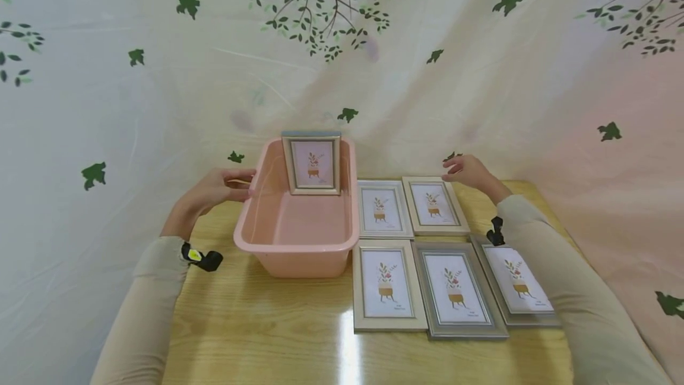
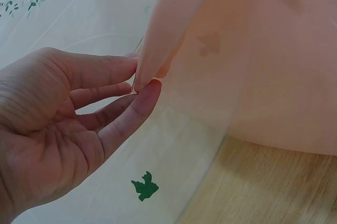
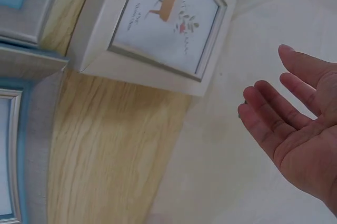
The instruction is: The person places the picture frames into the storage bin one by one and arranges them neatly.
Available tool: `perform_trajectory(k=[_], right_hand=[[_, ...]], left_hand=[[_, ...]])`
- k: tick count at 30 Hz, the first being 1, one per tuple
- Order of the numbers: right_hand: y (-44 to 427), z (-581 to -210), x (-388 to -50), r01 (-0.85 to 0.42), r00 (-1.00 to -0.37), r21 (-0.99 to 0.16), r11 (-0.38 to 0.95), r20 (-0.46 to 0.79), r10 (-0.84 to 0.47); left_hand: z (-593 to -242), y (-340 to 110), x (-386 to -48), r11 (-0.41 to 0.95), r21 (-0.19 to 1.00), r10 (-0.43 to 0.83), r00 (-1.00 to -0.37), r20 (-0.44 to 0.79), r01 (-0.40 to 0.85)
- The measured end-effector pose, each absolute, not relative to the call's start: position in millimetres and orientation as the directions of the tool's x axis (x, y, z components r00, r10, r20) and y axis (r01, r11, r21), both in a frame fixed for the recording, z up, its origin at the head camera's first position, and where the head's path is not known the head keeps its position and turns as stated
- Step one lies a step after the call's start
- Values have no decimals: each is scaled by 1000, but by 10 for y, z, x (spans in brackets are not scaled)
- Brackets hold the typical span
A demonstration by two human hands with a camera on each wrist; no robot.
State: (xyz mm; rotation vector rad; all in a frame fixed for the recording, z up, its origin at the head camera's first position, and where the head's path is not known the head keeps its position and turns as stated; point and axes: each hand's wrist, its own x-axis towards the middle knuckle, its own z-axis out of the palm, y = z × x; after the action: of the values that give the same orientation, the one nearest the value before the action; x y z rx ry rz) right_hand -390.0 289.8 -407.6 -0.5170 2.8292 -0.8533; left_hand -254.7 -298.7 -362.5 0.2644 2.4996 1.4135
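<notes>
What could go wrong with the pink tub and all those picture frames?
The standing frame is at the far end of the pink tub, its top above the rim, so a bump might make it slip. The left hand pinches the tub's rim; a tug to the right might shove it into the flat frames. Those lie close together, so lifting one could knock its neighbour.

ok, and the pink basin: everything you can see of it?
The pink basin looks like plastic: rectangular, deep, with rounded corners, walls tapering downward and a smooth rim. It sits upright on the wood-grain table, left of the flat-lying picture frames; contact with those is unclear. The grip of the left hand pinches its left rim. Inside, one propped picture frame stands at the far end, rising above the rim.
</notes>
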Motion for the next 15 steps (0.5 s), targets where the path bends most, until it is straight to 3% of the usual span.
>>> perform_trajectory(k=[15], right_hand=[[3201, -4560, -3788, -178, -958, -567, 805, -85, -272]], left_hand=[[-3637, -2987, -2539, 524, 851, 270, -952, -146, 18]])
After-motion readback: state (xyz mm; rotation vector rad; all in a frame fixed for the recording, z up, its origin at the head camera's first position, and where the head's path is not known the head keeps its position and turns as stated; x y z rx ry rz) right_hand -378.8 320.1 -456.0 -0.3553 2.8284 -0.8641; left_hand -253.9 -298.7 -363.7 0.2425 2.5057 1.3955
